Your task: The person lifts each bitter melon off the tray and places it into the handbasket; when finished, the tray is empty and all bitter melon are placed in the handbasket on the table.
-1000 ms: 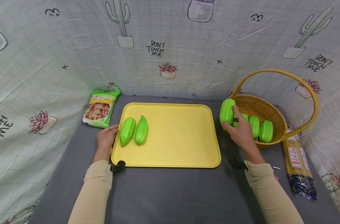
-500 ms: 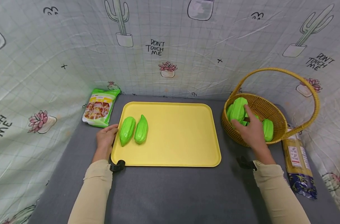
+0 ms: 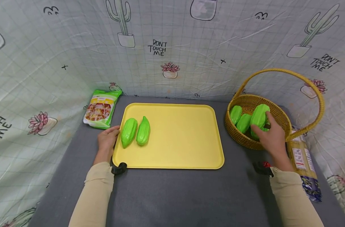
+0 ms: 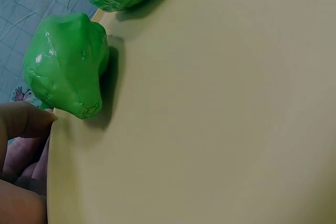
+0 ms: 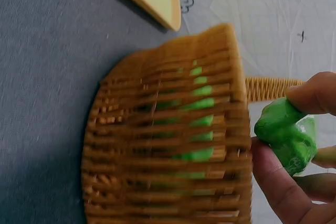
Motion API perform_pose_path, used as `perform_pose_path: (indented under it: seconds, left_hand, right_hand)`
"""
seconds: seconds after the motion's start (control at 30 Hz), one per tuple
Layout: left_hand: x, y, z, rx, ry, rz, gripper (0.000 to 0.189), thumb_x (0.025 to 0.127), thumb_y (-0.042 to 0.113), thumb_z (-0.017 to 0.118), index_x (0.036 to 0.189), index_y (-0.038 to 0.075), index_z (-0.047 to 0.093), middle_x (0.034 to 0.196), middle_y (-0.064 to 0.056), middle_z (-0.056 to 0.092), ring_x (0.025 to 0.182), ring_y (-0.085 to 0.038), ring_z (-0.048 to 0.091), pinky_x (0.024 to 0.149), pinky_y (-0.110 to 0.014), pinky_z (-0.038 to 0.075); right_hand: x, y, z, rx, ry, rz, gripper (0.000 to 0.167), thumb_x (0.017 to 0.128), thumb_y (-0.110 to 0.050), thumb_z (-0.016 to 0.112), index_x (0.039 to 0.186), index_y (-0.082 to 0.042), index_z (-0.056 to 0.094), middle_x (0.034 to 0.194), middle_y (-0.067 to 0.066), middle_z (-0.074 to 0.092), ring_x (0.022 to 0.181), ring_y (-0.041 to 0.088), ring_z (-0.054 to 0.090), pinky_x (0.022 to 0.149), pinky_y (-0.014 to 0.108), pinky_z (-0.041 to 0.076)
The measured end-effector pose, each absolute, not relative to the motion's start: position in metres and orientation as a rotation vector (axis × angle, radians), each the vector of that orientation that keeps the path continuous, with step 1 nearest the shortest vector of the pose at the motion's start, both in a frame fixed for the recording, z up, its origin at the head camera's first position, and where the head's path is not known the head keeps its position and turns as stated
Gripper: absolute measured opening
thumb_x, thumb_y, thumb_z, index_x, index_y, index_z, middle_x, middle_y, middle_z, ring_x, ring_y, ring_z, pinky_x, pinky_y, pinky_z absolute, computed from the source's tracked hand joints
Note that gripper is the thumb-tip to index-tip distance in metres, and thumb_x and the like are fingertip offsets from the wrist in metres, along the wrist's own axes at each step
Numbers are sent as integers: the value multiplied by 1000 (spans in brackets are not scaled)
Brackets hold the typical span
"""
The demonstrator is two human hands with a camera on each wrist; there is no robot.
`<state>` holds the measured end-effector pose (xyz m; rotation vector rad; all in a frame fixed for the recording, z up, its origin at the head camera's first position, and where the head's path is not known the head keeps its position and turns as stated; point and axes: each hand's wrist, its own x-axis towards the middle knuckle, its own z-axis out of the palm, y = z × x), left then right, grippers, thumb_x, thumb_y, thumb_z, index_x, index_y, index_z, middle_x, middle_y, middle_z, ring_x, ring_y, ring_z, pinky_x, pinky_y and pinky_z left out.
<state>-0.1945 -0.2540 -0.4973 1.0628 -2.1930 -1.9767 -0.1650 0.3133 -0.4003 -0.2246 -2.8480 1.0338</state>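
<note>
My right hand [image 3: 274, 138] pinches a green ridged fruit [image 3: 259, 116], like a star fruit, between thumb and fingers above the wicker basket [image 3: 237, 136]. In the right wrist view the held fruit [image 5: 283, 129] shows just beyond the basket's rim. More green fruits [image 3: 244, 123] lie inside the basket, some partly hidden by the hand. The left hand [image 3: 106, 143] holds the left edge of the yellow tray [image 3: 184, 138], thumb at the rim in the left wrist view. Two green fruits lie side by side on the tray: the left one [image 3: 129, 133] and a pointed one [image 3: 143, 131].
A green and white food packet [image 3: 100, 108] lies beyond the tray's left corner. Right of the basket lies a long clear and blue bag [image 3: 301, 159], partly behind the right forearm. The basket's tall handle [image 3: 277, 71] arches over it. A printed cloth [image 3: 184, 56] hangs behind the table.
My right hand has carried the green fruit from the basket's left rim rightward over the basket, uncovering fruits at the basket's left side. The left hand and tray have stayed put.
</note>
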Motion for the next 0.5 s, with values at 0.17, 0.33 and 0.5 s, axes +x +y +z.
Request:
perform_pose_path:
  seconds: [0.17, 0.33, 0.5]
  left_hand:
    - [-194, -254, -496, 1087, -2194, -1969, 35, 101, 16, 61, 135, 13, 69, 136, -5, 64, 94, -2, 61, 89, -21, 52]
    - [-194, -254, -496, 1090, -2176, -1992, 35, 101, 16, 61, 135, 13, 69, 135, -5, 65, 96, -2, 62, 92, -21, 52]
    - [-196, -254, -497, 1081, -2162, -2010, 35, 101, 15, 62, 135, 12, 69, 137, -6, 65, 98, -2, 63, 94, -22, 54]
  right_hand:
    - [-165, 325, -406, -245, -2836, 1016, 82, 103, -38, 57, 165, -8, 13, 149, 44, 38, 124, 60, 48, 87, 65, 50]
    - [-167, 339, -413, -248, -2835, 988, 82, 102, -35, 58, 164, -4, 14, 145, 46, 40, 121, 61, 50, 80, 51, 53]
    - [-168, 351, -415, -242, -2868, 918, 81, 102, -32, 59, 163, 0, 15, 140, 47, 44, 116, 60, 53, 78, 51, 51]
